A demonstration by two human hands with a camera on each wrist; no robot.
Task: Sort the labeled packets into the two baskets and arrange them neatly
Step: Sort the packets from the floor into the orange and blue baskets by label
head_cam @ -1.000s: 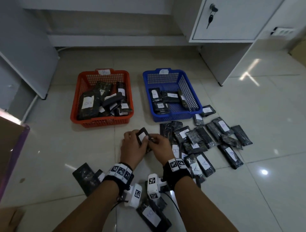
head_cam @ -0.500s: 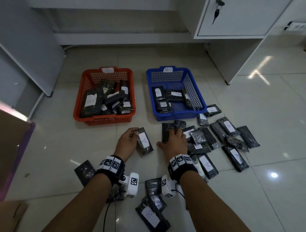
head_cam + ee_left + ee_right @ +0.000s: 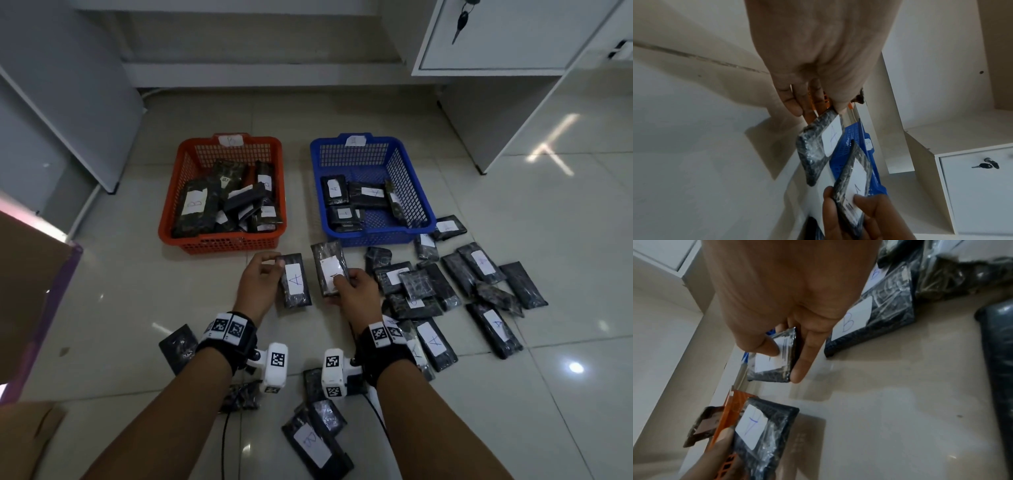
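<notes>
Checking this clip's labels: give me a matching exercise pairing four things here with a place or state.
Things:
1. orange basket
2. blue basket
3. left hand
4. right hand

States:
a. holds packets marked B
b. grips the packet nearer the blue basket
c. holds packets marked A
d. grips the A packet nearer the orange basket

Pairs: 1-a, 2-c, 3-d, 4-b

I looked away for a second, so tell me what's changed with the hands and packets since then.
The right hand left the shared packet, reached into the floor pile and now grips a second A packet, lifted. The left hand kept the first A packet, now turned label-up. The orange basket, blue basket and their contents look unchanged.
</notes>
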